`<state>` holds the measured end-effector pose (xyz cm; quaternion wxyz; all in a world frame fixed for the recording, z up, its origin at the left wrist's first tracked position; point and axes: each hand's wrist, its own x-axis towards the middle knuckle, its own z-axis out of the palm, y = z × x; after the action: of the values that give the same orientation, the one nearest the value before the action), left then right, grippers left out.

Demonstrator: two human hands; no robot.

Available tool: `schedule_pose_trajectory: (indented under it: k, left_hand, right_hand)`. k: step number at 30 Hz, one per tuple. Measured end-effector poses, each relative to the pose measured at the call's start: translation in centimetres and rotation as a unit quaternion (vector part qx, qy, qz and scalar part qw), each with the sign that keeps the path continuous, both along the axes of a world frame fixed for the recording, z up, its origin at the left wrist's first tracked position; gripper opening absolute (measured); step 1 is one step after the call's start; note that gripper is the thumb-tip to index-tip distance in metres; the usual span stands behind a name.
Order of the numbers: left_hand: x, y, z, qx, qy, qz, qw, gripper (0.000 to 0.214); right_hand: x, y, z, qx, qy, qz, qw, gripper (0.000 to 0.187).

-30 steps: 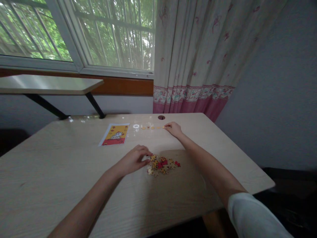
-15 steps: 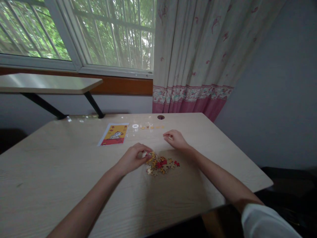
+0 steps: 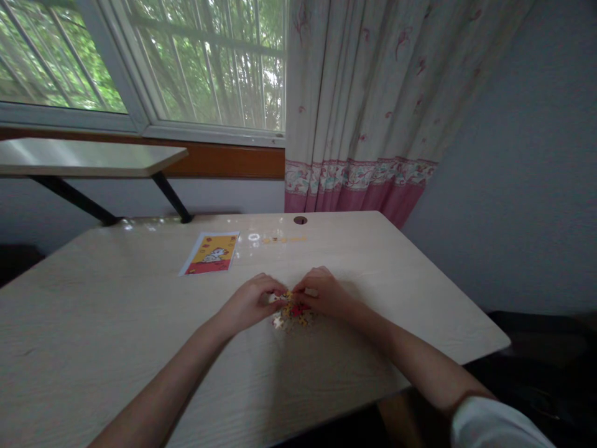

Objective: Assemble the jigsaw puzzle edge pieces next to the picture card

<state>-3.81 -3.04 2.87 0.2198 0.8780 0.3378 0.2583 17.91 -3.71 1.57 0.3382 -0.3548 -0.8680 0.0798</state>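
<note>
Pale wood-grain board is used for the broad surface (image 3: 130, 311) by which everything nearby is carried. Toward its ten o'clock edge, a glossy light-coloured shelf (image 3: 88, 155) is held up on slanted black supports (image 3: 171, 198). Next, a flat paper sheet printed in yellow and red with a white animal figure (image 3: 209, 254) is laid at ten o'clock from a loose heap of small yellow, red and pale jigsaw pieces (image 3: 298, 310). At the heap's ten o'clock side, the bare left hand (image 3: 252, 300) is placed with thumb and fingers slightly parted at the pieces; whether one is gripped cannot be told. A short row of small flat yellow pieces (image 3: 284, 240) is set out at twelve o'clock from the heap, well apart from it. Over the heap's two o'clock side, the bare right hand (image 3: 321, 292) is held with fingertips brought close together, some pieces being covered; its grip cannot be made out. At one o'clock, beyond the far edge, a white flower-patterned curtain with a pink hem (image 3: 354, 124) is hung.
</note>
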Motion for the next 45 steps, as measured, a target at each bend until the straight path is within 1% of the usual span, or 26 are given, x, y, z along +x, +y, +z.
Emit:
schedule_pose_trajectory:
  k: [4, 8, 10, 14, 16, 19, 21, 23, 27, 29, 33, 38, 41, 45]
  left_hand:
    - [0.1, -0.2, 0.1, 0.001, -0.008, 0.001, 1.0, 0.012]
    - [0.2, -0.2, 0.1, 0.014, -0.018, 0.019, 1.0, 0.015]
    - [0.2, -0.2, 0.0, 0.016, -0.029, 0.037, 0.999, 0.019]
    - [0.0, 0.0, -0.3, 0.02, -0.049, 0.075, 0.996, 0.022]
    - [-0.2, 0.1, -0.4, 0.018, -0.053, 0.078, 0.995, 0.021]
    - [-0.2, 0.2, -0.4, 0.021, -0.055, 0.071, 0.996, 0.019]
    - [-0.1, 0.1, -0.4, 0.026, -0.062, 0.076, 0.995, 0.019]
    - [0.0, 0.0, -0.3, 0.031, -0.081, 0.089, 0.992, 0.018]
    - [0.2, -0.4, 0.3, 0.052, -0.129, 0.121, 0.983, 0.018]
    - [0.4, -0.6, 0.6, 0.062, -0.145, 0.126, 0.979, 0.018]
    - [0.6, -1.0, 0.9, 0.063, -0.15, 0.104, 0.981, 0.018]
    - [0.8, -1.1, 0.5, 0.064, -0.127, 0.096, 0.985, 0.017]
    - [0.2, -0.4, 0.3, 0.064, -0.114, 0.118, 0.984, 0.018]
    - [-2.1, 1.8, -0.4, 0.068, -0.091, 0.171, 0.979, 0.02]
  right_hand:
    - [0.1, -0.1, -0.1, 0.025, 0.009, 0.01, 1.0, 0.005]
    - [0.1, 0.0, 0.0, 0.051, 0.021, 0.005, 0.998, 0.004]
    - [0.3, 0.1, 0.2, 0.065, 0.034, -0.009, 0.997, 0.005]
    - [1.2, 0.6, 0.8, 0.121, 0.094, -0.066, 0.986, 0.011]
    - [1.8, 0.8, 1.2, 0.139, 0.125, -0.089, 0.978, 0.013]
    - [2.4, 1.0, 1.4, 0.147, 0.148, -0.117, 0.971, 0.015]
    - [2.5, 1.0, 1.4, 0.151, 0.151, -0.125, 0.969, 0.016]
    - [2.3, 0.9, 1.3, 0.156, 0.148, -0.118, 0.969, 0.016]
    - [1.5, 0.5, 1.2, 0.149, 0.114, -0.083, 0.979, 0.018]
    - [1.1, 0.4, 1.1, 0.137, 0.093, -0.073, 0.984, 0.019]
    - [0.5, 0.2, 0.6, 0.115, 0.08, -0.069, 0.988, 0.016]
    - [0.3, 0.1, 0.4, 0.1, 0.081, -0.068, 0.989, 0.013]
    - [0.4, 0.1, 0.6, 0.093, 0.096, -0.069, 0.989, 0.014]
    - [0.8, 0.1, 0.8, 0.083, 0.108, -0.064, 0.989, 0.015]
